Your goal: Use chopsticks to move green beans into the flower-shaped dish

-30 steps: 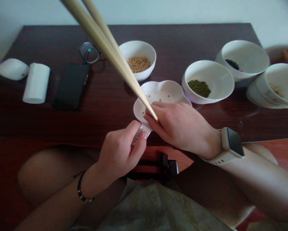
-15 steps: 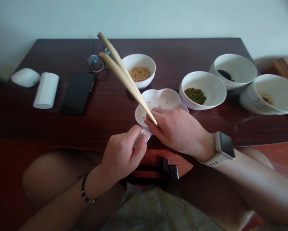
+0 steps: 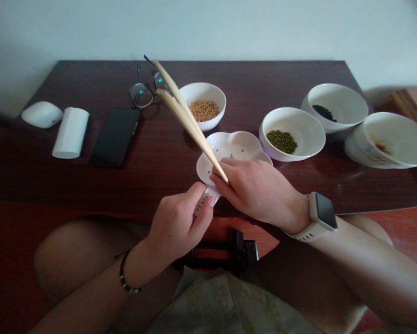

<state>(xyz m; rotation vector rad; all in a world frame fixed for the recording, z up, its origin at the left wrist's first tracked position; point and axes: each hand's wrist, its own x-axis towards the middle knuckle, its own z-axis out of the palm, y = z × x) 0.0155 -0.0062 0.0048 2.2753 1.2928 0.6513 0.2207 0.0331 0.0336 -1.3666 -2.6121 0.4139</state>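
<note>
Dark brown table (image 3: pixel 152 155) below the right fingers (image 3: pixel 231 171).
From afar I see cream-yellow chopsticks (image 3: pixel 201 140) in these fingers, a white dish (image 3: pixel 239 141) with lilac rim and purplish marks beneath, green beans (image 3: pixel 281 141) to their right, tan beans (image 3: pixel 204 111) ahead.

On the left of the desk (image 3: pixel 250 83) I see a rounded white object (image 3: pixel 42 115), a white cylinder (image 3: pixel 71 133) just beside it, then a dark phone (image 3: pixel 116 137) lying flat. Beyond the phone I make out glasses (image 3: pixel 141 95). A pale wall (image 3: pixel 229 30) rises behind, and something wooden (image 3: pixel 415 104) shows past the right end.
</note>
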